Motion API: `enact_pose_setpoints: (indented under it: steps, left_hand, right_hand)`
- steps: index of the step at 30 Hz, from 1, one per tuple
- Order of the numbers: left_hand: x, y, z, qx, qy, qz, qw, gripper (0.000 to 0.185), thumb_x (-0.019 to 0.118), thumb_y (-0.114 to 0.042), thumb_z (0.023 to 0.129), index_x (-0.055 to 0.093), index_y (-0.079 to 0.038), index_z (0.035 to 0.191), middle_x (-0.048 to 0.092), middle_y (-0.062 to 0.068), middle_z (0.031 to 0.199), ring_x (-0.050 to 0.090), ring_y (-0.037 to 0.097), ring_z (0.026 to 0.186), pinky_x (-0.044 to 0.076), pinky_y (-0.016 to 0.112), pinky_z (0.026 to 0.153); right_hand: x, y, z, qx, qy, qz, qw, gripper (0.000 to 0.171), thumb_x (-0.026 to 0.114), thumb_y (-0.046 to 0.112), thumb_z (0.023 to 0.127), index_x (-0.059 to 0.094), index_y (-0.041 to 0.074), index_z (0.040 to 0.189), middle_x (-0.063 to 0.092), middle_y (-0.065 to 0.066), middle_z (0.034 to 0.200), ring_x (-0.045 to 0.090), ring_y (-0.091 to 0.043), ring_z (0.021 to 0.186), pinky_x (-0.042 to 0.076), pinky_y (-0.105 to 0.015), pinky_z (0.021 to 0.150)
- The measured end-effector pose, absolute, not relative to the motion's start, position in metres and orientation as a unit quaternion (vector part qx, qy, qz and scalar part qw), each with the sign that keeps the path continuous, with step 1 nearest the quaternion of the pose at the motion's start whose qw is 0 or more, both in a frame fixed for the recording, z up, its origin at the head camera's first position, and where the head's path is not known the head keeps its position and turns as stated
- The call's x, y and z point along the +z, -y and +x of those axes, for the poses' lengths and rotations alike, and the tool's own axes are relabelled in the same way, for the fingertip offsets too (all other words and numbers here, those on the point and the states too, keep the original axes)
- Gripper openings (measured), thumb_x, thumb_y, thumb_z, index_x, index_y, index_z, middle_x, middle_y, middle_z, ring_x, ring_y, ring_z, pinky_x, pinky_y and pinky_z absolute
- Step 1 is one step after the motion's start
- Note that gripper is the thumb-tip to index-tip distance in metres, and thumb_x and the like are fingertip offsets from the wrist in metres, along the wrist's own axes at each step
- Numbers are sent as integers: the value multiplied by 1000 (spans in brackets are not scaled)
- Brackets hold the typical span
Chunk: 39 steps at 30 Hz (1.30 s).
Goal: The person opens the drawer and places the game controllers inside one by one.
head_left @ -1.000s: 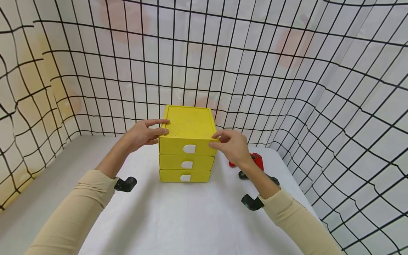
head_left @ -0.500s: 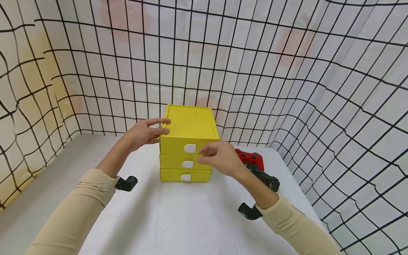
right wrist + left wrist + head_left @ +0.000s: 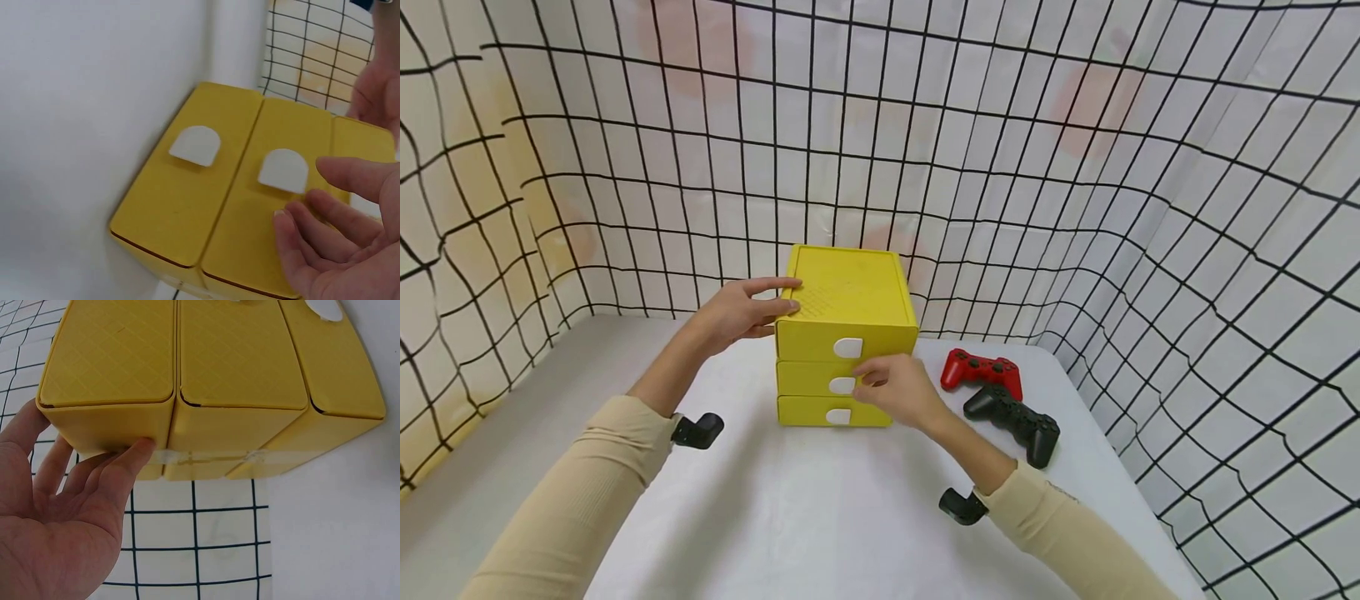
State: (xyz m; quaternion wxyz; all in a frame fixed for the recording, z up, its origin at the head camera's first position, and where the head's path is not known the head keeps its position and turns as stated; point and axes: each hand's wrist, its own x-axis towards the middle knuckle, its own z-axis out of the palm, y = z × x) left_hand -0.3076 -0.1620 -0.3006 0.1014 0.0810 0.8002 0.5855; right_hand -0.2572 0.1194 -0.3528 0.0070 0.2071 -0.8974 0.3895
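Observation:
A yellow three-drawer storage box [image 3: 850,287] stands upright with all its drawers closed. My left hand [image 3: 733,315] rests on its upper left edge, two fingers on the top and the others along the side; in the left wrist view the fingertips [image 3: 145,444] press the side wall with fairly straight fingers. My right hand [image 3: 901,390] is at the front of the middle drawer. Its thumb and fingers are spread beside the white middle handle [image 3: 284,170], the fingertips right at the handle's edge. The bottom handle [image 3: 196,145] and top handle [image 3: 848,347] are also white.
A red game controller [image 3: 981,372] and a black game controller [image 3: 1013,422] lie on the white table [image 3: 820,517] to the right of the box. Black wire grid [image 3: 970,167] with white sheeting behind it encloses the back and sides.
My right hand has left the box's top right edge and moved down and left to the middle drawer's handle. The left hand has stayed in place.

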Motion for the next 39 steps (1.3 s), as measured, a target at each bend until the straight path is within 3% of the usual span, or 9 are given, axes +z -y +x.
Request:
enact_pose_setpoints:
  steps: [9, 24, 34, 39]
  left_hand:
    - [-300, 161, -307, 578, -807, 74, 96, 55, 73, -36, 95, 56, -28, 147, 63, 6, 135, 61, 11, 96, 56, 21, 85]
    - [-299, 161, -306, 585, -801, 73, 101, 56, 74, -34, 94, 56, -28, 147, 63, 7, 134, 63, 11, 102, 57, 21, 85]
    - [-300, 161, -307, 584, -803, 73, 96, 55, 74, -35, 94, 57, -28, 146, 65, 7, 131, 62, 10, 91, 56, 20, 83]
    - [-300, 162, -307, 586, -801, 76, 97, 56, 74, -35, 94, 57, -27, 146, 63, 8, 136, 64, 10, 98, 57, 21, 84]
  right_hand:
    - [-366, -114, -264, 421, 882, 211, 24, 14, 74, 6, 88, 78, 1, 100, 78, -8, 91, 75, -19, 86, 61, -32, 78]
    - [-372, -111, -269, 431, 877, 205, 57, 4, 75, 5, 88, 78, 3, 88, 77, -5, 84, 72, -15, 76, 60, -26, 69]
    - [-368, -111, -263, 438, 875, 200, 37, 6, 76, 5, 88, 77, 5, 83, 74, -5, 77, 62, -15, 59, 55, -26, 57]
    - [-366, -113, -256, 425, 882, 202, 27, 7, 76, 5, 88, 77, 6, 82, 74, -4, 77, 61, -14, 57, 55, -26, 56]
